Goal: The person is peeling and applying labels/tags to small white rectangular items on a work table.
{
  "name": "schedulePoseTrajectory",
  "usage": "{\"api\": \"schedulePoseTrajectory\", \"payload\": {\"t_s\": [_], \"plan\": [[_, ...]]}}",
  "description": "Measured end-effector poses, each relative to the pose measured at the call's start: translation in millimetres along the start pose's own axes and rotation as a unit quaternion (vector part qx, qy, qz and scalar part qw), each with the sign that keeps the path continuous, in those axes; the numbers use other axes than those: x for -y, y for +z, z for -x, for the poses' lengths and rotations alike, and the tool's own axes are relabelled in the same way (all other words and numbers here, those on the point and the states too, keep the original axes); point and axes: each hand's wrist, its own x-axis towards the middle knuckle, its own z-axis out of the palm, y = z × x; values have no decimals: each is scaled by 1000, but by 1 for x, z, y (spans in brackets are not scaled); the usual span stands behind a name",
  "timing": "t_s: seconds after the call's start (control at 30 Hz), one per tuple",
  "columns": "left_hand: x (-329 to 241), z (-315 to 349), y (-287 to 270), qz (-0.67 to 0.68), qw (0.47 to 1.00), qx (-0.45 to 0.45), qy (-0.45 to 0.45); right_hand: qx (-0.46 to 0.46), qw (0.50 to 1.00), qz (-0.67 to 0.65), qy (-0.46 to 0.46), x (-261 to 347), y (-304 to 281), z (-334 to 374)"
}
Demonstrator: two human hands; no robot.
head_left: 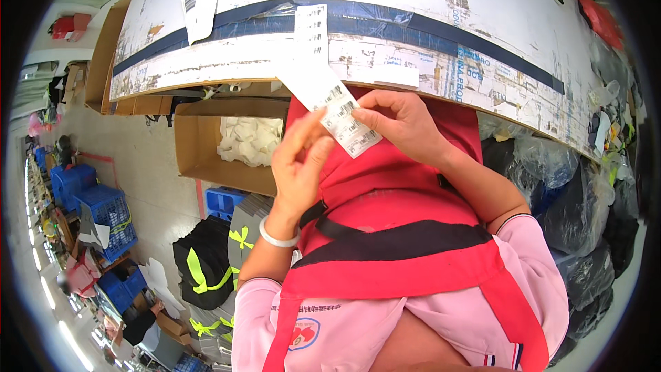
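Observation:
A long white strip of printed barcode labels [352, 133] runs from the table top over its near edge and hangs in front of my red apron [406, 186]. My right hand [396, 124] pinches the strip's right edge between thumb and finger. On the other side is my left hand [299, 158], wearing a white bracelet [278, 235]. Its fingers are loosely bent and apart, and a fingertip is at the strip's left edge. The upper end of the strip lies flat on the table across dark blue tape [385, 12].
The worn white table [255, 62] spans the far side, with another label sheet [201, 7] on it. Below its left edge stands a cardboard box [200, 158] holding white scraps [249, 139]. Black bundles tied in yellow [203, 262] sit left; plastic bags [575, 213] pile up right.

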Motion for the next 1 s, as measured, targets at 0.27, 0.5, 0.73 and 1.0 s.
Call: {"api": "schedulePoseTrajectory", "payload": {"t_s": [0.27,0.5,0.73,1.0], "plan": [[-10,-24,7,8,997,56,-61,20,1000,3,12,2,4,7],[-14,-29,8,89,971,121,-188,-31,995,-95,5,-21,8,19],[-6,-32,11,-101,974,137,-151,-55,998,-34,-25,-14,-8,18],[-5,-37,22,-48,975,152,-157,-66,990,91,-86,-21,-13,20]]}}
